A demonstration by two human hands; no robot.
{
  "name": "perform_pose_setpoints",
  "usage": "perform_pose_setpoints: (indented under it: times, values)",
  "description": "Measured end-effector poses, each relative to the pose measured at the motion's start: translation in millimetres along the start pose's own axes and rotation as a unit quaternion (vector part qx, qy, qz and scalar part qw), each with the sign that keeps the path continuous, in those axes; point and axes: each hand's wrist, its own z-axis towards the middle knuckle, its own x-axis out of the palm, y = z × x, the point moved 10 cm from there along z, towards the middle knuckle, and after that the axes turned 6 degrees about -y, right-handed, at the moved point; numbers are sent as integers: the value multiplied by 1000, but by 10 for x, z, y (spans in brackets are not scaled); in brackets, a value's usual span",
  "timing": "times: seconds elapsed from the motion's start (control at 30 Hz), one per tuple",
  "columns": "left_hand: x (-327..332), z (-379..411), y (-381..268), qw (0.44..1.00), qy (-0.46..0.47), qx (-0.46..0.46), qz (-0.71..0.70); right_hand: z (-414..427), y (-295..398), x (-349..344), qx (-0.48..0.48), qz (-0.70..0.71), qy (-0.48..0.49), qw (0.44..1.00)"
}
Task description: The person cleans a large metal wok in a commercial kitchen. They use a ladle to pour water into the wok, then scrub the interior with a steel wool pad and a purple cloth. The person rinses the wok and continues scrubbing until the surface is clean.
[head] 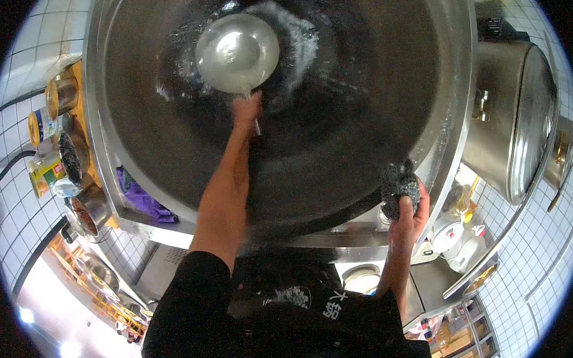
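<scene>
A very large dark wok (315, 177), set in a metal surround, fills the upper middle of the view, with some water and pale foam low in its bowl. My left hand (248, 110) grips a round metal ladle (237, 52) by its handle, over the wet part of the bowl. At the wok's lower right rim, my right hand (407, 214) holds a dark, coarse scrubbing pad (399, 190), thumb across it.
A purple cloth (144, 196) lies on the surround at lower left. Beyond the left edge stand metal pots (93, 203) and jars (63, 96). To the right is a large lidded steel pot (497, 114). A steel counter (435, 283) stands lower right.
</scene>
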Motion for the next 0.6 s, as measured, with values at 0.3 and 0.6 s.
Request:
perform_pose_setpoints:
  times: [0.3, 0.6]
  values:
    - [577, 51, -11, 989, 16, -31, -141, -44, -144, 7, 9, 6, 22, 1000]
    - [-21, -1027, -315, 965, 214, -142, -53, -53, 363, 235, 14, 93, 31, 995]
